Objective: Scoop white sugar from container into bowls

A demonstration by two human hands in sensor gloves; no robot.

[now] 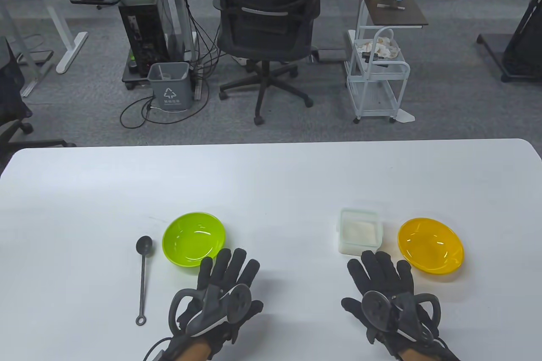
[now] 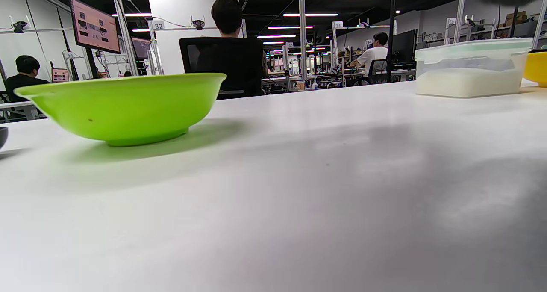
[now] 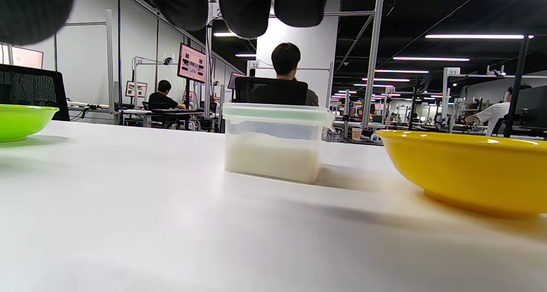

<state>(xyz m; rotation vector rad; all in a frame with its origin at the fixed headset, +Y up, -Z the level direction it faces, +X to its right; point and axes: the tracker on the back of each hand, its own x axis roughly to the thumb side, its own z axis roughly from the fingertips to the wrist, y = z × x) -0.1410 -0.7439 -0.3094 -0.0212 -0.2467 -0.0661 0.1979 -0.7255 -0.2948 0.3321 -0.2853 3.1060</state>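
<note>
Both gloved hands lie flat on the white table [image 1: 271, 179], fingers stretched out and spread, holding nothing: the left hand [image 1: 220, 293] at about 7 o'clock, the right hand [image 1: 387, 293] at about 5 o'clock. The clear square plastic container of white sugar [image 1: 360, 232] stands just beyond the right hand's fingertips [image 3: 245, 10], between the round lime-green plastic bowl [image 1: 194, 239] and the round yellow plastic bowl [image 1: 431, 249], close beside the yellow one. The black long-handled spoon [image 1: 143, 278] lies untouched at the green bowl's 9 o'clock side, left of the left hand.
</note>
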